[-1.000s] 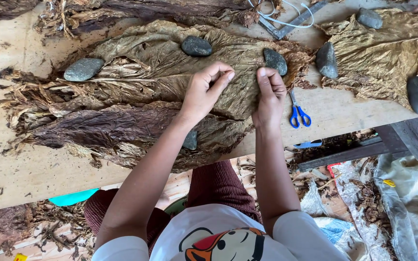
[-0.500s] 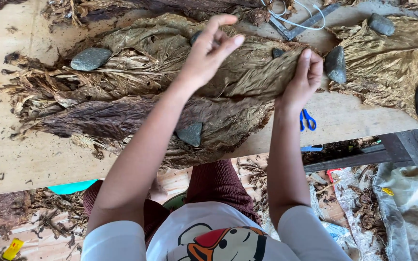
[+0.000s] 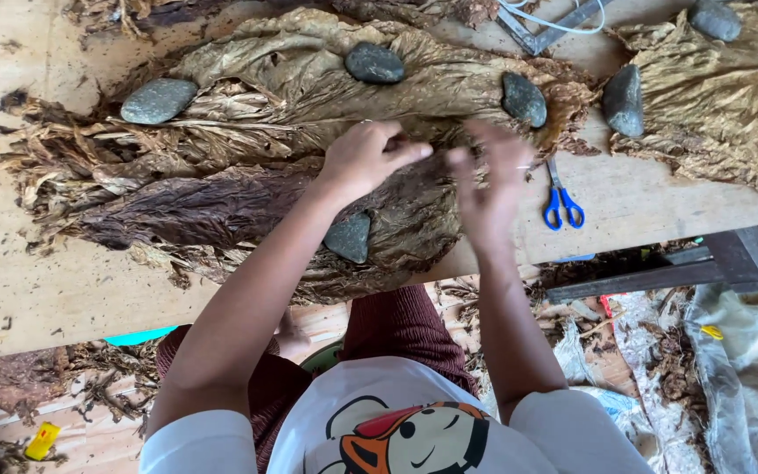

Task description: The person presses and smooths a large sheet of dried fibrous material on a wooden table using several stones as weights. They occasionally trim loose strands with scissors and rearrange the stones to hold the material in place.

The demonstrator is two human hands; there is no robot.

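Both hands hover over a heap of dried brown tobacco leaves (image 3: 247,167) spread across the wooden table (image 3: 37,281). The left hand (image 3: 366,158) is loosely curled with its fingertips pinching toward the leaf surface; whether it actually grips a leaf cannot be told. The right hand (image 3: 489,180) is blurred, its fingers spread open and holding nothing, just above the right end of the heap.

Smooth grey stones lie on the leaves: one (image 3: 159,100) at the left, one (image 3: 375,62) at the top, one (image 3: 524,98) near the right edge, and one (image 3: 349,237) beside the left forearm. Blue-handled scissors (image 3: 561,197) lie on the bare table just right of the right hand. Farther right, a second pile of paler leaves (image 3: 721,96) carries another stone (image 3: 624,100) at its left edge.
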